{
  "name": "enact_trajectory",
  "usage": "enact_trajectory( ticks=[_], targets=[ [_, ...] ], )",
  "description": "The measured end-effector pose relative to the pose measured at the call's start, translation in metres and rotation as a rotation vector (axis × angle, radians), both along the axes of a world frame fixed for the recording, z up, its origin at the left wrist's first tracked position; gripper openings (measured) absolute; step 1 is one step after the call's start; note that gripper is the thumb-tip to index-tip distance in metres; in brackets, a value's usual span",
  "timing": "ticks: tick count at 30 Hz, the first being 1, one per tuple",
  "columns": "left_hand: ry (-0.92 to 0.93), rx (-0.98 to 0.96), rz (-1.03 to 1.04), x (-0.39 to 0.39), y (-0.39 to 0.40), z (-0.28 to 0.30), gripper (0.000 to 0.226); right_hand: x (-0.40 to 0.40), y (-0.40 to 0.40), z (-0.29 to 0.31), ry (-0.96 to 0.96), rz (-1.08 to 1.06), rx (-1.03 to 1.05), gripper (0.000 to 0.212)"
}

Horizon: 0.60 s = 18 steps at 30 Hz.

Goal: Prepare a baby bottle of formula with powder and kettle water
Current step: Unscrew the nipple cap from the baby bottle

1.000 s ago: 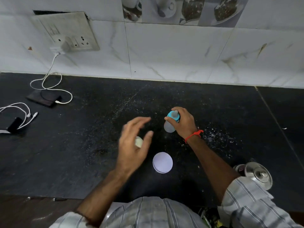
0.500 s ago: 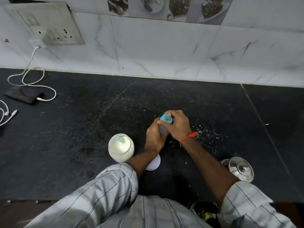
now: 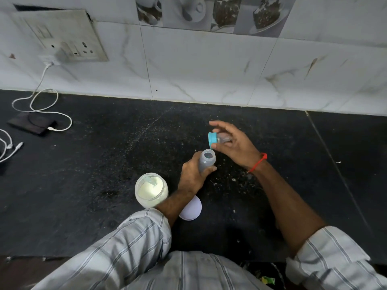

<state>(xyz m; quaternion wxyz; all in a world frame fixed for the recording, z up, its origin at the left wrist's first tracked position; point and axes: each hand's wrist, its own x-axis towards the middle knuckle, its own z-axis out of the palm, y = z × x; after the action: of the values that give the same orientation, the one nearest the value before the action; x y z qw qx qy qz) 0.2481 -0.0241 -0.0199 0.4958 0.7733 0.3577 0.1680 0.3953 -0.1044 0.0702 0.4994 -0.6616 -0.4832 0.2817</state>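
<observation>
We see left hand gripping open bottle, right hand holding removed teat cap; powder jar open. Powder, water left.

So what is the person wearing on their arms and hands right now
Both arms wear a light grey shirt with thin darker stripes, the left sleeve and right sleeve pushed up past the forearms. A red thread band circles the right wrist. Both hands are bare: no gloves.

Your left hand low, fingers curled in grip, forearm angled up from sleeve. Your right hand raised beside it, thumb and fingertips pinching, index finger extended.
</observation>
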Motion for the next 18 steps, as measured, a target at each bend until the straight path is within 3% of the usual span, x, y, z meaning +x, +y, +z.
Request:
enact_trajectory(
  ticks=[4, 7, 9, 11, 15, 18],
  targets=[
    [0.038, 0.025, 0.003, 0.002, -0.001, -0.004, 0.079, 0.002, -0.029, -0.026, -0.108, -0.196, -0.007, 0.041],
    [0.078, -0.030, -0.008, 0.002, -0.003, -0.002, 0.119, -0.013, -0.055, -0.049, 0.040, -0.362, 0.078, 0.037],
    [0.068, -0.045, -0.001, 0.000, -0.006, 0.001, 0.134, -0.025, -0.068, -0.065, 0.054, -0.422, 0.082, 0.030],
    [0.040, -0.036, 0.003, -0.007, -0.013, 0.006, 0.131, -0.031, -0.076, -0.084, -0.007, -0.451, 0.043, 0.026],
    [-0.042, 0.041, -0.026, -0.040, -0.032, 0.025, 0.104, -0.035, -0.081, -0.113, -0.180, -0.412, -0.035, 0.024],
    [-0.150, 0.086, -0.024, -0.073, -0.042, 0.044, 0.085, -0.032, -0.081, -0.121, -0.190, -0.441, -0.088, 0.016]
  ],
)
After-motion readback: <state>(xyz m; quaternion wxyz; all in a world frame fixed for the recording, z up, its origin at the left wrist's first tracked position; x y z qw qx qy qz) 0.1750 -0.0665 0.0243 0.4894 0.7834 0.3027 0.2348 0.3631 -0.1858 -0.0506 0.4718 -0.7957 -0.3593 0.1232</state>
